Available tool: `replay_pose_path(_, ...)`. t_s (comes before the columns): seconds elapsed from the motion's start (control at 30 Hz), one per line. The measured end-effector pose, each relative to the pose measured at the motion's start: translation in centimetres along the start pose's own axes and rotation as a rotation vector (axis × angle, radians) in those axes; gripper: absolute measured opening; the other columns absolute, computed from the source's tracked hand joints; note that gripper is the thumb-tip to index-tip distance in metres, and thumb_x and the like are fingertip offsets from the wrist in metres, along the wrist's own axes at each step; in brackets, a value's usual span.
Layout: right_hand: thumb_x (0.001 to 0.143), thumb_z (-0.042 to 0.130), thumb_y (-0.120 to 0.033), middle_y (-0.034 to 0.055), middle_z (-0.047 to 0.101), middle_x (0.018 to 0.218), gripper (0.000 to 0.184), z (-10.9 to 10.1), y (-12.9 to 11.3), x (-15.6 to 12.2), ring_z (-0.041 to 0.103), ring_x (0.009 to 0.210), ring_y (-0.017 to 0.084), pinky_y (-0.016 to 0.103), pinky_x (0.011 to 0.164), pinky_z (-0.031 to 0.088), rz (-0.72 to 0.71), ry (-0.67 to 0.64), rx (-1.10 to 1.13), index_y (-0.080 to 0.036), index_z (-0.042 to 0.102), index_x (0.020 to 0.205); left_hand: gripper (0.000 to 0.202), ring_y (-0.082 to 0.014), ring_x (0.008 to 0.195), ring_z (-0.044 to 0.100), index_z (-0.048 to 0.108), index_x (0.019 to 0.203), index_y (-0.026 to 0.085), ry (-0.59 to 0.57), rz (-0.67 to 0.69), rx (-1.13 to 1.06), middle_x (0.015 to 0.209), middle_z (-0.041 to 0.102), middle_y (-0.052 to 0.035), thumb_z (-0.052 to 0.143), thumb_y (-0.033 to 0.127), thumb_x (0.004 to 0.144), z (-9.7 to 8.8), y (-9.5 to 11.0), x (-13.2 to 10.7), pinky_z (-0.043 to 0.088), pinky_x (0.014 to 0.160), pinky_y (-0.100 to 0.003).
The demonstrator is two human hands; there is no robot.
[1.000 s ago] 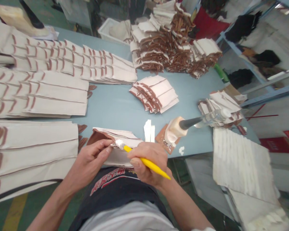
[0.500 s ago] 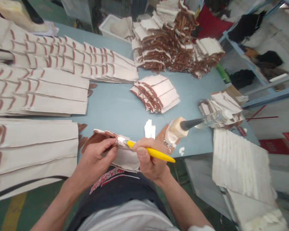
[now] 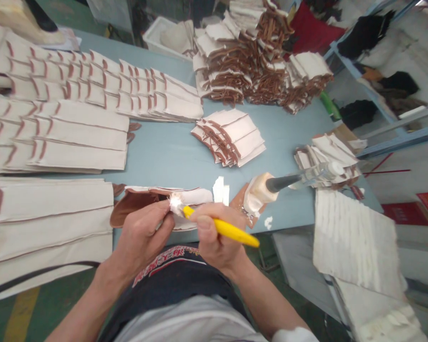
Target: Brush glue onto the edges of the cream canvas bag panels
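My right hand (image 3: pixel 214 237) is closed round a yellow-handled brush (image 3: pixel 228 231) whose white, glue-laden tip (image 3: pixel 175 204) touches a cream and brown leather piece (image 3: pixel 153 199) at the table's near edge. My left hand (image 3: pixel 144 237) pinches that piece just beside the brush tip and holds it down. The piece lies on a small pile of similar pieces. A second brush with a dark handle (image 3: pixel 285 180) rests in a glue-caked pot (image 3: pixel 258 192) to the right.
Rows of overlapped cream pieces (image 3: pixel 57 137) cover the left of the blue table (image 3: pixel 171 152). A fanned stack (image 3: pixel 230 135) lies mid-table, tall piles (image 3: pixel 257 57) at the back, a smaller pile (image 3: pixel 324 156) at right. White glue-coated boards (image 3: pixel 353 242) stand off the table's right.
The leather piece has been turned flatter and spread along the table edge. Both hands have shifted slightly left with it, and the brush tip stays on the piece beside my left fingers.
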State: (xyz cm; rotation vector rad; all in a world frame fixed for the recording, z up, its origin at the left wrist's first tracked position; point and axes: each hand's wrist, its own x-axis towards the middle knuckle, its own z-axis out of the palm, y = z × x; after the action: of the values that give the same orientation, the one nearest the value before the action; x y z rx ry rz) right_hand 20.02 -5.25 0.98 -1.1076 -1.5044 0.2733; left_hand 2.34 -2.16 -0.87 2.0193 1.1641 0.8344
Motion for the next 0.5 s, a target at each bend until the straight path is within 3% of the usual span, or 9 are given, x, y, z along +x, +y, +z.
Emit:
replay_pose_path(0.1, 0.118, 0.049, -0.044, -0.0098, 0.050, 0.051, 0.040, -0.6, 0.9, 0.3, 0.048, 0.037, 0.009, 0.020, 0.038, 0.037, 0.297, 0.183, 0.146, -0.024, 0.064, 0.087, 0.032, -0.0212, 0.075, 0.080, 0.084, 0.092, 0.021, 0.035, -0.034, -0.040, 0.088, 0.088, -0.0044, 0.054, 0.027, 0.102, -0.2, 0.4, 0.4, 0.061, 0.076, -0.028)
replay_pose_path(0.2, 0.116, 0.053, -0.050, -0.0119, 0.041, 0.049, 0.042, -1.4, 1.4, 0.5, 0.041, 0.035, 0.008, 0.020, 0.038, 0.034, 0.382, 0.295, 0.178, -0.023, 0.063, 0.084, 0.029, -0.0209, 0.071, 0.076, 0.083, 0.087, 0.024, 0.059, -0.116, -0.099, 0.081, 0.084, -0.0009, 0.058, 0.029, 0.098, -0.4, 0.7, 0.8, 0.058, 0.071, -0.027)
replay_pose_path(0.3, 0.115, 0.055, -0.046, -0.0097, 0.049, 0.053, 0.038, -1.8, 1.1, 0.4, 0.045, 0.037, 0.009, 0.021, 0.041, 0.041, 0.276, 0.272, 0.133, -0.024, 0.067, 0.087, 0.027, -0.0214, 0.068, 0.075, 0.083, 0.083, 0.026, 0.045, -0.196, -0.170, 0.078, 0.084, 0.0009, 0.060, 0.033, 0.095, -0.5, 0.9, 0.9, 0.057, 0.067, -0.028)
replay_pose_path(0.43, 0.115, 0.053, -0.040, -0.0037, 0.068, 0.064, 0.033, -1.3, 0.1, -0.5, 0.061, 0.047, 0.013, 0.026, 0.052, 0.055, 0.012, 0.049, -0.007, -0.027, 0.070, 0.091, 0.027, -0.0223, 0.067, 0.075, 0.083, 0.082, 0.026, -0.023, -0.234, -0.227, 0.078, 0.085, 0.0009, 0.060, 0.034, 0.093, -0.6, 1.1, 1.2, 0.058, 0.067, -0.028)
replay_pose_path(0.5, 0.114, 0.052, -0.039, -0.0024, 0.071, 0.065, 0.031, -1.0, 0.1, -1.1, 0.065, 0.052, 0.015, 0.028, 0.057, 0.058, -0.071, 0.008, -0.029, -0.028, 0.070, 0.092, 0.027, -0.0231, 0.072, 0.077, 0.084, 0.083, 0.026, -0.038, -0.239, -0.236, 0.082, 0.086, 0.0003, 0.060, 0.034, 0.092, -0.6, 1.1, 1.4, 0.060, 0.070, -0.029)
